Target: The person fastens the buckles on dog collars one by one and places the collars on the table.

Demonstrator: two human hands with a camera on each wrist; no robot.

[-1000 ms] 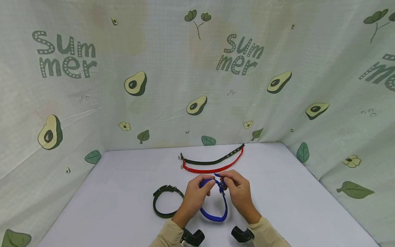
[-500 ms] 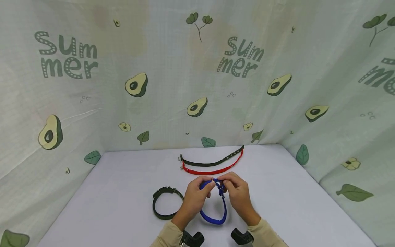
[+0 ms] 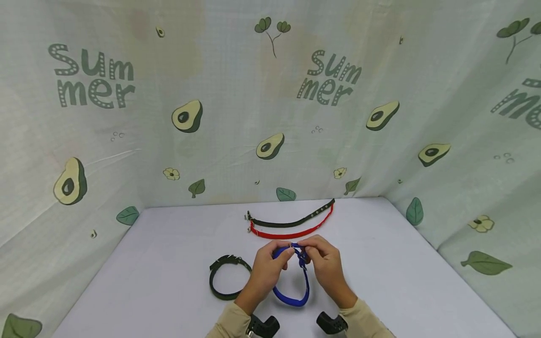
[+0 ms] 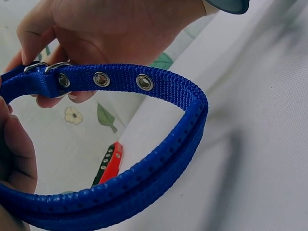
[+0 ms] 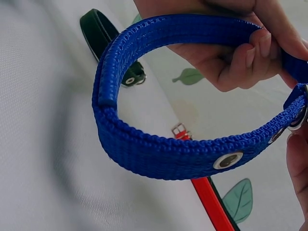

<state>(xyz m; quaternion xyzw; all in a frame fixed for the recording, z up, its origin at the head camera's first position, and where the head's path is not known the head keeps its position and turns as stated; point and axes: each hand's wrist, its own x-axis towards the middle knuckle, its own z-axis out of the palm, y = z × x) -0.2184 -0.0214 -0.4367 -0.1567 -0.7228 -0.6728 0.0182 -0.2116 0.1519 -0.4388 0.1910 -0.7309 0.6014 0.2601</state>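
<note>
A blue collar (image 3: 291, 302) forms a closed loop, held above the table between both hands. My left hand (image 3: 266, 267) pinches its upper left part between thumb and fingers. My right hand (image 3: 326, 263) pinches the strap near the metal buckle, so the two sets of fingertips nearly meet at the top. Metal-rimmed eyelets line the blue strap (image 4: 122, 79) in the left wrist view, where the buckle (image 4: 57, 67) shows by the right hand's fingers. A thicker padded band (image 5: 144, 31) faces inward in the right wrist view. Fingers partly hide the strap's end.
A dark green collar (image 3: 226, 296) lies buckled in a ring to the left, partly behind my left forearm. Farther back, a dark strap collar (image 3: 279, 225) and a red collar (image 3: 283, 235) lie stretched side by side. A patterned cloth (image 3: 228, 70) hangs behind the white table (image 3: 169, 272).
The blue strap's end stood raised at my right fingertips a second ago; it now lies flat between both hands' fingertips. Since half a second ago almost nothing has moved.
</note>
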